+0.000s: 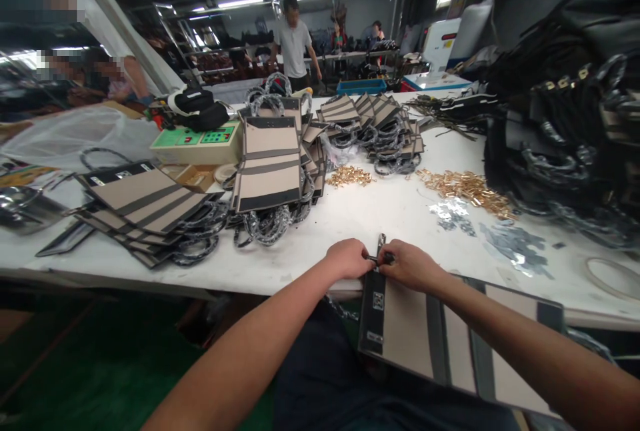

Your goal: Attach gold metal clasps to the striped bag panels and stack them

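A beige and black striped panel (407, 331) lies across my lap and the table's front edge, with metal plates on its dark end strip. Both hands meet at that strip's far corner. My left hand (347, 259) is closed, its fingertips pinching something small and dark. My right hand (407, 264) is closed from the other side, thumb and finger pressed on a small dark piece that I cannot make out. A short strip with a shiny end (382, 241) sticks up between the hands. Wrapped handle material shows under the panel.
On the white table (340, 211) stand stacks of striped panels (270, 181) with plastic-wrapped handles, gold metal pieces (467, 191), flat silver plates (515, 244), a tape roll (613, 277) and a green-topped control box (197, 144). Black bags (550, 144) pile up right. A person (293, 44) stands beyond.
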A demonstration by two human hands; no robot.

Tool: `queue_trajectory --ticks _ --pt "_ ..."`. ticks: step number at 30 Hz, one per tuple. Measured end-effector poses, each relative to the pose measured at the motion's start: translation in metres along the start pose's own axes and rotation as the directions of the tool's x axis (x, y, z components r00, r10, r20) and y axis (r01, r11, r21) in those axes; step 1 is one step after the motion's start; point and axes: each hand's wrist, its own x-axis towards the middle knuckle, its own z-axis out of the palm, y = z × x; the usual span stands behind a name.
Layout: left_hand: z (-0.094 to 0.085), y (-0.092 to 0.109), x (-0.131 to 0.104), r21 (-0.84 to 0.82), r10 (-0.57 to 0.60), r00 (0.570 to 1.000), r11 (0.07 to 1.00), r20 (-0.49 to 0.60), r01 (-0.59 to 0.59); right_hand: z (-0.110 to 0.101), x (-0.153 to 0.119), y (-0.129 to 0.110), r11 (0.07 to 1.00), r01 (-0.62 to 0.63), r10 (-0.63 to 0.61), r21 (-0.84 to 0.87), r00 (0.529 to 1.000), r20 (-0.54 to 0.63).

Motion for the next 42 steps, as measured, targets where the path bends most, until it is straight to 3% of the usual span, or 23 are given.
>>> queue_trajectory --ticks 4,10,14,16,19,21,25,29,34,37,40,42 --pt "-0.004 0.002 0.007 -0.061 -0.019 0.993 0.998 0.114 0.026 -0.003 -0.003 -0.002 1.0 -0.004 0.004 0.013 1.0 0.001" --pt "0.004 0.002 0.008 -0.292 -0.107 0.952 0.937 0.289 0.194 -0.004 0.0 0.001 0.998 -0.015 0.014 0.056 1.0 0.024" --pt "0.007 0.0 0.006 -0.386 -0.128 0.946 0.89 0.297 0.241 -0.014 -0.002 -0.002 0.992 -0.003 -0.002 0.129 0.999 0.037" --pt "0.008 -0.002 0.007 -0.416 -0.136 0.951 0.875 0.277 0.246 -0.026 -0.01 -0.008 0.965 0.022 -0.003 0.26 0.997 -0.073" --pt "0.01 -0.005 0.009 -0.453 -0.138 0.955 0.857 0.262 0.248 -0.045 -0.03 -0.021 0.839 0.089 0.113 0.536 0.937 -0.332" --pt "0.011 -0.007 0.01 -0.469 -0.138 0.955 0.847 0.261 0.251 -0.05 -0.041 -0.028 0.725 0.177 0.18 0.666 0.884 -0.431" --pt "0.013 -0.009 0.012 -0.481 -0.141 0.955 0.839 0.259 0.254 -0.034 -0.043 -0.036 0.453 0.41 0.254 0.792 0.792 -0.555" --pt "0.014 -0.01 0.012 -0.477 -0.129 0.961 0.847 0.244 0.235 -0.005 -0.025 -0.035 0.191 0.555 0.372 0.809 0.722 -0.583" --pt "0.017 -0.014 0.015 -0.485 -0.118 0.962 0.845 0.247 0.228 0.008 -0.011 -0.024 0.057 0.576 0.491 0.815 0.695 -0.525" --pt "0.02 -0.015 0.018 -0.514 -0.122 0.961 0.825 0.247 0.237 0.014 -0.011 -0.026 0.106 0.609 0.428 0.786 0.686 -0.589" --pt "0.021 -0.015 0.019 -0.557 -0.118 0.965 0.798 0.233 0.232 0.023 -0.011 -0.04 0.38 0.618 0.133 0.688 0.699 -0.702" --pt "0.02 -0.014 0.018 -0.595 -0.114 0.969 0.771 0.217 0.225 0.024 -0.009 -0.049 0.562 0.616 -0.111 0.553 0.718 -0.687"
